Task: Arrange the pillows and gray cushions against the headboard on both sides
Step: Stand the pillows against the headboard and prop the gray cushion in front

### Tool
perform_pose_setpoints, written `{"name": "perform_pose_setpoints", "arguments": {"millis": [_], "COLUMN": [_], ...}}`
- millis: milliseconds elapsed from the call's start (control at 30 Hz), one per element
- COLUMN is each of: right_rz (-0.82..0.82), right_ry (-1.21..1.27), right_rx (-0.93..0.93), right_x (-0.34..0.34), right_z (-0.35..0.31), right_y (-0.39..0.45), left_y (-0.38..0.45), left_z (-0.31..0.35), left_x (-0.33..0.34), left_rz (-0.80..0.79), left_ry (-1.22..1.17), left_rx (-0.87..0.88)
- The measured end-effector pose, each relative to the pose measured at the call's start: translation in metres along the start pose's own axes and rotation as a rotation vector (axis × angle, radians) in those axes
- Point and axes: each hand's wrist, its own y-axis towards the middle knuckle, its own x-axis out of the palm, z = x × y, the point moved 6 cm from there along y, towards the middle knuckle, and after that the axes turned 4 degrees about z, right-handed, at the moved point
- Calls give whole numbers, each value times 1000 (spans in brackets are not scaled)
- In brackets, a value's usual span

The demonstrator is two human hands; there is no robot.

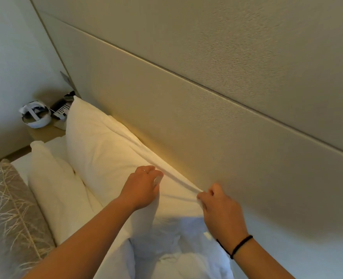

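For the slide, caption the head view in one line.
Both hands, left hand and right hand, pinch the top edge of a white pillow against the headboard, a gray cushion alongside.

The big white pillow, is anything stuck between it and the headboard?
Nothing visible. The big white pillow leans right against the headboard, and both the left hand and right hand grip its top edge.
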Motion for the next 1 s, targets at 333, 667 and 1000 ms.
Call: {"name": "perform_pose_setpoints", "arguments": {"millis": [333, 667, 1000], "right_rz": [-42, -189, -296], "right_ry": [-237, 61, 136], "right_rx": [-74, -62, -53], "right_x": [17, 54, 115], "right_z": [-5, -81, -138], "right_y": [-18, 76, 171], "left_y": [1, 34, 131], "left_z": [-23, -88, -184], "left_x": [4, -11, -45], "left_rz": [-139, -159, -144], "left_ry": [160, 177, 478], "left_rx": [18, -119, -116]}}
